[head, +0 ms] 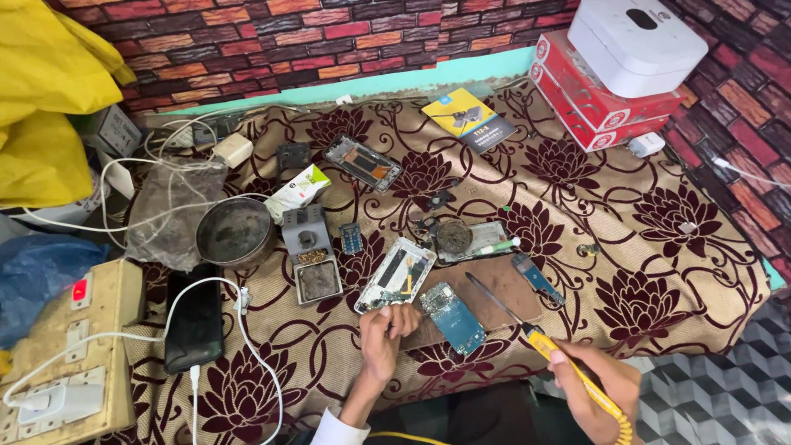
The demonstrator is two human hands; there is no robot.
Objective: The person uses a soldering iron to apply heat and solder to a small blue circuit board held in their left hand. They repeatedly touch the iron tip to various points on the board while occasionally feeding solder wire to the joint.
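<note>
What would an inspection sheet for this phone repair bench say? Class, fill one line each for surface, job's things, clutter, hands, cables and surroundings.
Surface: floral brown cloth, brown mat on it.
Job's things: blue circuit board; opened phone frame.
Clutter: round metal tin, black phone, yellow booklet, red boxes.
Hands: left hand touches the frame's lower edge; right hand grips a yellow-handled soldering iron.
Cables: white cable across the cloth.
Surroundings: brick-pattern wall, switchboard at left.

A blue circuit board [454, 317] lies flat, partly on the brown wooden mat [486, 298]; a yellow-handled soldering iron [540, 344] slants across the mat's right side.
</note>
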